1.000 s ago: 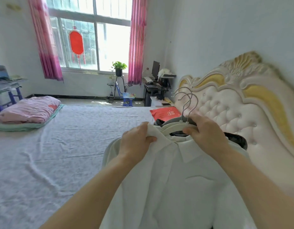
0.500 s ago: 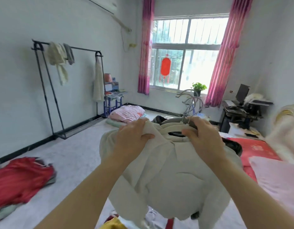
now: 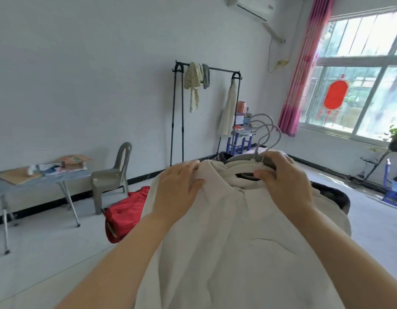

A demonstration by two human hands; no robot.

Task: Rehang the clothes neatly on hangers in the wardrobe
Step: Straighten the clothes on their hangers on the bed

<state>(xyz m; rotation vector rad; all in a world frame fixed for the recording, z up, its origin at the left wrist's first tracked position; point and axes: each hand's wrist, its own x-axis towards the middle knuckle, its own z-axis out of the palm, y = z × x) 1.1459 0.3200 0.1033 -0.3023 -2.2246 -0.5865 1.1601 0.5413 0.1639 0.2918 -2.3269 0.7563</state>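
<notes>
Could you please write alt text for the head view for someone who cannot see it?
A left hand and right hand hold a white shirt on hangers, the right gripping the hangers. Ahead stands a rack, with a red garment on the floor.

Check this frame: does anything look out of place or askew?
A red garment lies crumpled on the floor beside the grey chair, and cloths are slung over the clothes rack bar without hangers.

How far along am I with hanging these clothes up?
Done: the white shirt sits on the hangers. In hand: right hand grips them, left hand holds the shirt. Left: hook them on the rack; the red garment on the floor and draped cloths need hangers.
</notes>
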